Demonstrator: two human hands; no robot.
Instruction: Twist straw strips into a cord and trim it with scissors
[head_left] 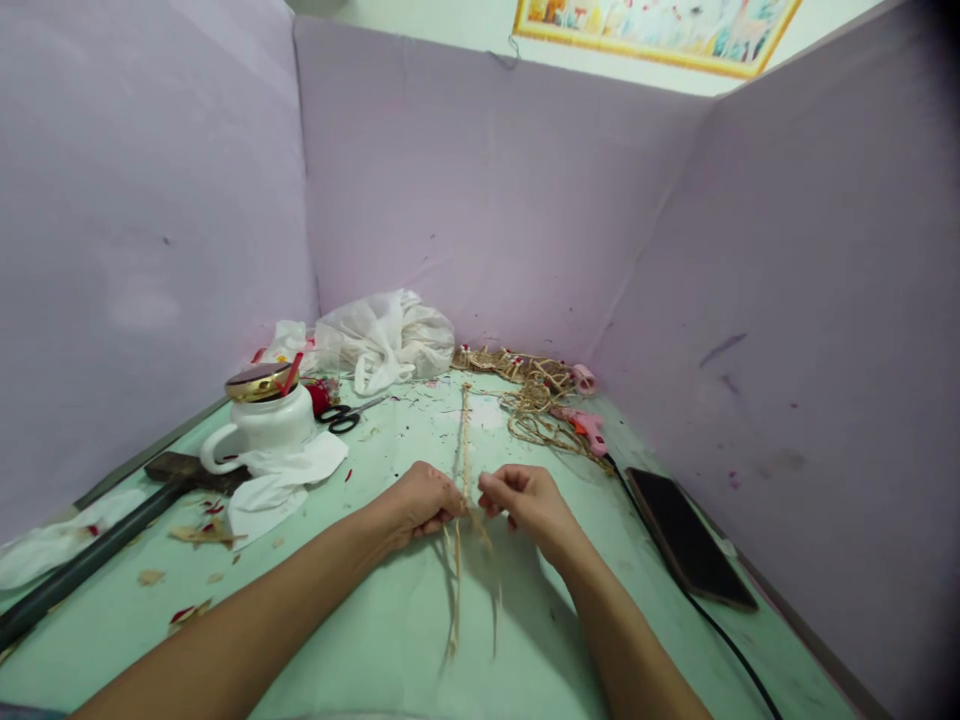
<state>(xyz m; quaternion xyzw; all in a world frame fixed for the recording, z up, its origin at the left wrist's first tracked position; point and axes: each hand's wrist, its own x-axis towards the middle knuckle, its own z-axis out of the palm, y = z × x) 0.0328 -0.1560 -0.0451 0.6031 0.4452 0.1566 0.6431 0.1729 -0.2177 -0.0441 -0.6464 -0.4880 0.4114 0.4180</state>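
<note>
A narrow braid of tan, straw-like strands (466,440) stretches away from me along the middle of the green tabletop. My left hand (427,502) is closed around the near end of this braid, with thumb and fingers pressed together. Loose strand ends (456,590) hang from there toward me, some smeared by motion. Just right of the braid, my right hand (525,500) has its thumb and forefinger pinched, the other fingers curled in. Whatever thin thing lies between its fingertips is too small to make out.
Left are a hammer (180,475), a white lidded mug (274,420), white tissue (274,490) and black-handled scissors (346,416). A plastic bag (390,335) stands behind. Right are a tangle of straw cord (544,400), a pink glue gun (586,427), and a phone (690,535) beside a black cable.
</note>
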